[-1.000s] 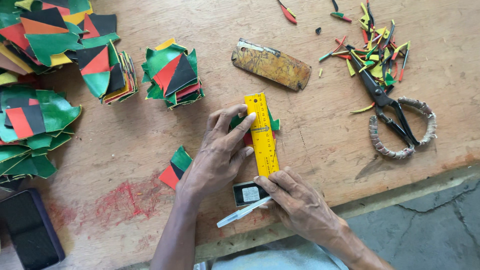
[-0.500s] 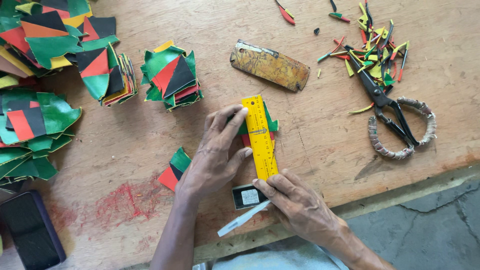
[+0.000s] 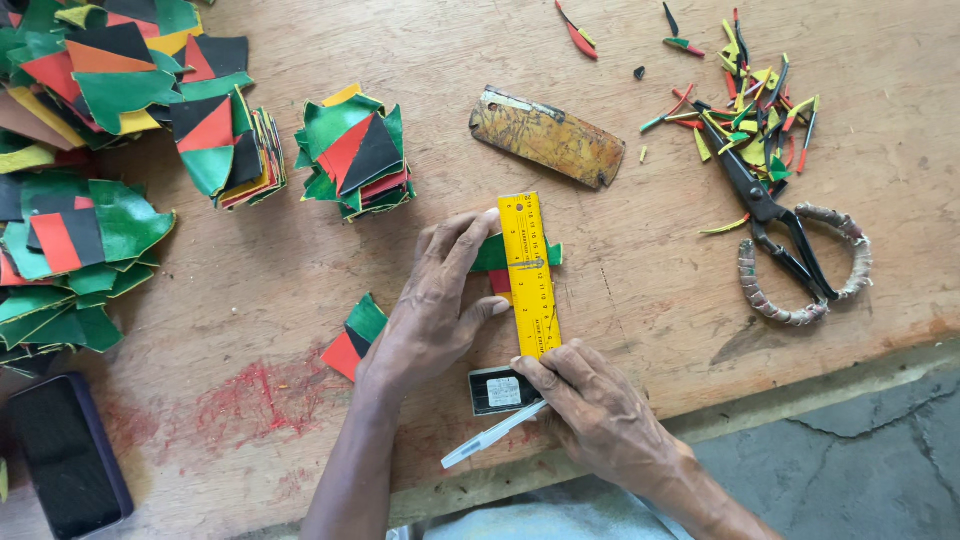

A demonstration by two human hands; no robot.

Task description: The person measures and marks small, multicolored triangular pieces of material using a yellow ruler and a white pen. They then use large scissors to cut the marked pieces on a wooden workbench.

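Left hand (image 3: pixel 430 310) was pressed flat on the yellow ruler (image 3: pixel 529 272), pinning a green and red leather piece (image 3: pixel 497 256) to the wooden table (image 3: pixel 640 300). A white pen (image 3: pixel 493 434), gripped by the right hand (image 3: pixel 590 410), had been drawn down to the ruler's lower end. Scissors (image 3: pixel 790 250) and offcuts (image 3: pixel 745 95) were left well apart.

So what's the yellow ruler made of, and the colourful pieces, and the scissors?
The ruler looks like painted metal or hard plastic: thin, flat, stiff, black marks. The colourful pieces look like leather or faux leather: smooth, slightly glossy, stacked, cleanly cut edges. The scissors seem to be dark metal, their handle loops wrapped in cord or cloth strips. The table is bare, worn wood with visible grain.
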